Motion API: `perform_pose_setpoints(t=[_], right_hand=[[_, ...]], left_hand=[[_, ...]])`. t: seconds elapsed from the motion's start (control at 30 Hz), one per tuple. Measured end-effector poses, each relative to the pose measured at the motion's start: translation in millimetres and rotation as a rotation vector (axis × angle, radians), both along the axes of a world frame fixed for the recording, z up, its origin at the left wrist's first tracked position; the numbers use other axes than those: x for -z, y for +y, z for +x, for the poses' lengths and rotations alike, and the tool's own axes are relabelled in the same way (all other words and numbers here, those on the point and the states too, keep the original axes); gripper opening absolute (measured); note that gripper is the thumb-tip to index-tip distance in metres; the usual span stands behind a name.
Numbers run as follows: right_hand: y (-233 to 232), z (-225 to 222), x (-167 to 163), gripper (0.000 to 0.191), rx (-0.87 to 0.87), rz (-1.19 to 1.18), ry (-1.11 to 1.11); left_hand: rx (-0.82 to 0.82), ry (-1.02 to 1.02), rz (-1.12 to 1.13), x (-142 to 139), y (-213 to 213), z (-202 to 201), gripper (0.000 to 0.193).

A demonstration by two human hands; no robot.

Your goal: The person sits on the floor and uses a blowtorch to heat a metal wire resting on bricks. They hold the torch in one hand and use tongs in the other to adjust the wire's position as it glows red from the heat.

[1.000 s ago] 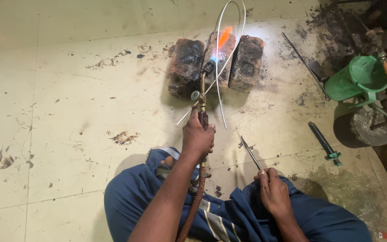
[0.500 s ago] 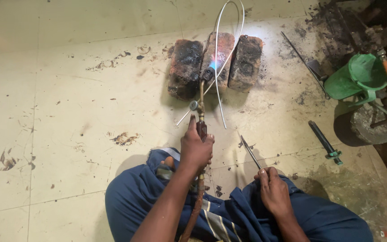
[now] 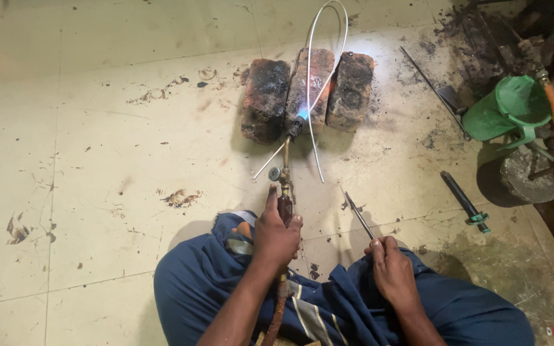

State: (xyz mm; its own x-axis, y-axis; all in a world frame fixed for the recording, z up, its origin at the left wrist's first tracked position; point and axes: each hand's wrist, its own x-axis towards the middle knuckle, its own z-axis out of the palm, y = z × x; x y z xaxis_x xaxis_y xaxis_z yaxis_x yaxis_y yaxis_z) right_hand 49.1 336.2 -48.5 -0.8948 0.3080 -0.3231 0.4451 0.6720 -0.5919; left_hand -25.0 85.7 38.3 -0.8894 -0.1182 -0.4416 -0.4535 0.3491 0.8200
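The left hand (image 3: 276, 234) is wrapping closed around the dark handle of a slim brass gas torch (image 3: 286, 168), thumb lying along the shaft, and is aiming its small blue flame (image 3: 302, 114) at a thin white metal tube bent into a long loop (image 3: 317, 77). That tube is lying across three sooty red bricks (image 3: 307, 91) set side by side on the stained pale tiled floor (image 3: 97, 160), with its two free ends reaching back toward the person's blue-clad knees (image 3: 226, 282).

The right hand (image 3: 389, 272) is pinching the near end of a thin grey metal rod (image 3: 359, 216) between fingertips and thumb, the rod pointing forward and up, well apart from the flame.

The torch is probably stiff and fairly light, though the brown hose (image 3: 276, 314) trailing back from it is likely tugging at the wrist; the handle behind the valve knob looks like the only safe grip. The tube seems thin, springy and easily kinked, and is likely hot near the flame, so its free ends are the place to take it. The rod looks light and whippy, best gripped at its far cool end.

To the right are standing a green plastic jug (image 3: 504, 112) and a dark screwdriver-like tool (image 3: 461, 197).
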Motion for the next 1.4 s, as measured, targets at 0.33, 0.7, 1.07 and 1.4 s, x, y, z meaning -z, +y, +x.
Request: perform_pose_setpoints(t=[0.33,0.7,1.07,1.4], right_hand=[[3,0,5,0.032,-0.014,0.017,0.031],[0,-1,4,0.032,-0.012,0.0,0.057],[-8,-6,0,0.032,-0.001,-0.033,0.059],[-11,-7,-3,0.032,-0.003,-0.038,0.04]], left_hand=[[0.074,0.079,-0.097,14,-4,29,0.085],[0.23,0.147,-0.239,24,-2,56,0.096],[0.291,0.111,-0.369,34,-1,61,0.095],[0.305,0.168,-0.375,36,-5,63,0.097]])
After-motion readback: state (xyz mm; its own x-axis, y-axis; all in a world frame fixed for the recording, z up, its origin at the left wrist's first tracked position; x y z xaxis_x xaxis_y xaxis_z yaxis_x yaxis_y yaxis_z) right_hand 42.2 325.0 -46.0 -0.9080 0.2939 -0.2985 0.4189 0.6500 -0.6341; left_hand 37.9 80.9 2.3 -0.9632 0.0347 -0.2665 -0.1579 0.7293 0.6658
